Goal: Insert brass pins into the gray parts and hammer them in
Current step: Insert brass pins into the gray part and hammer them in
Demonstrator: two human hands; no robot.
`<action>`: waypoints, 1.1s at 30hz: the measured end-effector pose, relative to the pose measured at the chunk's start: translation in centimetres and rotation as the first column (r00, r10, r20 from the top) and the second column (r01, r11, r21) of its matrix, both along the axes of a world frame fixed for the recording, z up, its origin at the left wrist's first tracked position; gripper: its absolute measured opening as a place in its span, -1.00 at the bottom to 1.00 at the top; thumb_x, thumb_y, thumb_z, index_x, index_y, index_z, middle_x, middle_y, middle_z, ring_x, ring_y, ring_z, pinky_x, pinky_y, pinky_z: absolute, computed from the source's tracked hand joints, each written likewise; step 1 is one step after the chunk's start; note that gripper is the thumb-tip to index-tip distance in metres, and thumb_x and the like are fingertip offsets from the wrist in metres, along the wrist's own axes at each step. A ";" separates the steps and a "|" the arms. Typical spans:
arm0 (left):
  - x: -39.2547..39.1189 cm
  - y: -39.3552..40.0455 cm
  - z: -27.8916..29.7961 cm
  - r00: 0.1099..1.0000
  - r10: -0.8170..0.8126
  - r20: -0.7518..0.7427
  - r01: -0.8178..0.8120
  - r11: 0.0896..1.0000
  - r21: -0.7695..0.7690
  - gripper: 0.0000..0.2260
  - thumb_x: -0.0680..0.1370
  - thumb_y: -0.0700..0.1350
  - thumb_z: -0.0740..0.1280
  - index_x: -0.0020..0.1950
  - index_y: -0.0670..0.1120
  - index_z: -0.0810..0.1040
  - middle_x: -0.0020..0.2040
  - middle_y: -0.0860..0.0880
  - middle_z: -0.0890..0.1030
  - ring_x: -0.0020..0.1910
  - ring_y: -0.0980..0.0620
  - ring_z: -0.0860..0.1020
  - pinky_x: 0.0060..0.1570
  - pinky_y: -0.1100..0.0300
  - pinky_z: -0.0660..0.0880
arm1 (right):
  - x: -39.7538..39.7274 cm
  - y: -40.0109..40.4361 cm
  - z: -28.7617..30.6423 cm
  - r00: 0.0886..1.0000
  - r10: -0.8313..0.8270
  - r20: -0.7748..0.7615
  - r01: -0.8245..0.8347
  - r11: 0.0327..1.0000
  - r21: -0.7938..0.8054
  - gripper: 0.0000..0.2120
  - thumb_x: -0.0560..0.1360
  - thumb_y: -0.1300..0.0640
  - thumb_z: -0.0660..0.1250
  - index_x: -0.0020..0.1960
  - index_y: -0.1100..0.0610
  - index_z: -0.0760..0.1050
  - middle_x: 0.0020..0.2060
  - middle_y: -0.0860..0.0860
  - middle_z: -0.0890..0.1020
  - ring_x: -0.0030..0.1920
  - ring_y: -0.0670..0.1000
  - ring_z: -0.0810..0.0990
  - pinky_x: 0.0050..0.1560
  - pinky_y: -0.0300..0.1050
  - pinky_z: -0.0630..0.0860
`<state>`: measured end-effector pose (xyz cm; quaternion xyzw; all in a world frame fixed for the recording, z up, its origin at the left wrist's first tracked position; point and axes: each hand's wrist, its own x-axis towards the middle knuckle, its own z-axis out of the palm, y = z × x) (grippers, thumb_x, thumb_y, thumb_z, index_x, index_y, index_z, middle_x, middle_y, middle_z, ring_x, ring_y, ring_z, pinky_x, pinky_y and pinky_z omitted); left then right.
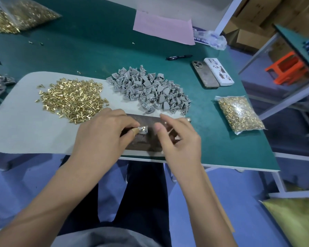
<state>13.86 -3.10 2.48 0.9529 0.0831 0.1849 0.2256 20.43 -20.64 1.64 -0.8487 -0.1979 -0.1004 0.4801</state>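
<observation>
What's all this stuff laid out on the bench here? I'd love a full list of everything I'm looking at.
loose brass pins: one heap, gold, left on the grey mat
gray parts: one heap, grey, right of the pins
metal plate: one, dark, near table edge
bags of pins: two, clear, far left and right
phones: two, side by side, on the green table
pen: one, black, beyond the phones
pink sheet: one, far edge
orange stool: one, right of the table
left hand: pinches one gray part on the plate
right hand: fingers loosely curled over the plate
</observation>
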 end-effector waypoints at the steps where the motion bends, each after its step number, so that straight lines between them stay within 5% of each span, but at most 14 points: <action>1: 0.0 0.0 0.0 1.000 0.001 0.000 -0.001 1.000 -0.002 -0.94 0.52 0.08 0.41 -0.07 0.18 0.67 -0.17 0.17 0.58 -0.08 0.02 0.53 -0.31 0.15 0.43 | 0.2 -1.1 -0.1 0.995 -0.096 0.005 0.096 0.995 -0.004 -0.81 0.58 0.05 0.43 0.15 0.08 0.70 -0.10 -0.04 0.60 -0.15 -0.08 0.57 -0.05 -0.08 0.54; 3: 0.1 0.0 0.0 1.000 0.000 -0.003 0.000 1.000 -0.005 -0.95 0.52 0.08 0.41 -0.08 0.18 0.67 -0.19 0.17 0.56 -0.09 0.04 0.52 -0.31 0.15 0.43 | 0.7 -3.3 -0.4 0.959 -0.284 0.018 0.281 0.937 -0.208 -0.76 0.61 -0.05 0.37 0.18 0.04 0.65 0.00 -0.02 0.57 -0.04 -0.05 0.53 -0.04 -0.04 0.51; 5: 0.3 -0.1 0.0 1.000 -0.005 0.000 0.005 1.000 -0.003 -0.96 0.52 0.08 0.41 -0.09 0.18 0.66 -0.20 0.17 0.55 -0.10 0.04 0.52 -0.30 0.15 0.45 | 0.9 -5.0 -0.8 0.935 -0.352 -0.047 0.283 0.819 -0.499 -0.65 0.60 -0.16 0.33 0.26 0.04 0.56 0.09 0.02 0.52 0.12 0.07 0.48 0.03 0.02 0.47; 10: 0.6 -0.2 0.1 1.000 -0.006 0.006 0.006 1.000 0.011 -0.96 0.51 0.07 0.42 -0.11 0.16 0.66 -0.21 0.16 0.56 -0.11 0.04 0.51 -0.32 0.17 0.40 | 1.6 -5.5 -0.7 0.946 -0.315 -0.076 0.191 0.732 -0.654 -0.73 0.70 -0.01 0.17 0.19 0.15 0.52 0.06 0.09 0.48 0.03 0.22 0.51 -0.01 0.16 0.46; 12: 0.6 -0.1 0.2 1.000 -0.012 0.006 0.012 1.000 0.015 -0.96 0.51 0.08 0.42 -0.11 0.17 0.67 -0.21 0.17 0.56 -0.11 0.04 0.50 -0.34 0.19 0.33 | 1.7 -5.6 0.0 0.930 -0.365 -0.031 0.260 0.718 -0.645 -0.67 0.73 -0.03 0.07 0.13 0.15 0.51 0.04 0.09 0.50 -0.08 0.22 0.51 -0.11 0.14 0.44; 16: 0.7 0.0 0.3 1.000 -0.021 -0.001 0.021 0.999 0.024 -0.95 0.50 0.09 0.44 -0.09 0.18 0.68 -0.19 0.17 0.59 -0.09 0.03 0.50 -0.32 0.19 0.34 | 1.1 -5.6 2.7 0.958 -0.217 -0.185 0.163 0.949 -0.270 -0.66 0.69 -0.12 0.17 -0.16 -0.01 0.53 -0.26 -0.12 0.65 -0.32 -0.10 0.52 -0.29 -0.06 0.38; 20: 0.8 0.1 0.6 1.000 -0.024 -0.007 0.024 0.999 0.028 -0.93 0.50 0.11 0.44 -0.09 0.17 0.69 -0.21 0.16 0.60 -0.09 0.03 0.48 -0.31 0.19 0.32 | -0.6 -3.8 4.5 0.997 -0.082 -0.017 0.066 0.894 -0.443 -0.64 0.54 -0.41 0.11 0.11 -0.23 0.50 -0.24 -0.29 0.63 -0.24 -0.09 0.58 -0.21 -0.06 0.50; 23: 0.8 0.0 0.7 1.000 -0.015 -0.005 0.015 0.999 0.032 -0.93 0.50 0.09 0.45 -0.07 0.16 0.71 -0.20 0.15 0.61 -0.08 0.02 0.49 -0.29 0.19 0.30 | -1.0 -2.9 4.8 0.995 -0.030 0.091 0.072 0.861 -0.503 -0.71 0.59 -0.34 0.08 0.23 -0.31 0.42 -0.29 -0.30 0.59 -0.19 -0.09 0.53 -0.25 -0.12 0.46; 27: 0.8 0.0 0.8 1.000 -0.013 -0.006 0.013 0.999 0.032 -0.91 0.52 0.11 0.43 -0.05 0.17 0.70 -0.17 0.13 0.60 -0.05 0.03 0.48 -0.28 0.18 0.21 | -1.8 -2.2 4.6 0.980 -0.092 0.175 0.142 0.943 -0.300 -0.73 0.63 -0.20 0.21 0.32 -0.29 0.44 -0.11 -0.27 0.68 -0.11 -0.14 0.61 -0.22 -0.16 0.48; 31: 0.9 0.0 0.7 1.000 -0.015 -0.015 0.016 0.999 0.039 -0.87 0.54 0.14 0.40 0.03 0.19 0.70 -0.14 0.14 0.60 -0.01 0.04 0.47 -0.27 0.18 0.19 | -2.0 -2.0 3.9 0.989 -0.018 0.148 0.091 0.857 -0.508 -0.77 0.64 -0.18 0.23 0.29 -0.32 0.37 -0.19 -0.16 0.69 -0.14 -0.03 0.54 -0.30 -0.11 0.37; 33: 0.9 0.0 0.6 1.000 -0.017 -0.019 0.018 0.999 0.036 -0.87 0.54 0.14 0.40 0.03 0.18 0.70 -0.15 0.14 0.59 -0.02 0.04 0.47 -0.29 0.18 0.18 | -2.0 -2.1 3.8 0.980 -0.066 0.185 0.145 0.879 -0.455 -0.76 0.63 -0.19 0.23 0.29 -0.32 0.40 -0.18 -0.17 0.70 -0.09 -0.06 0.54 -0.28 -0.12 0.41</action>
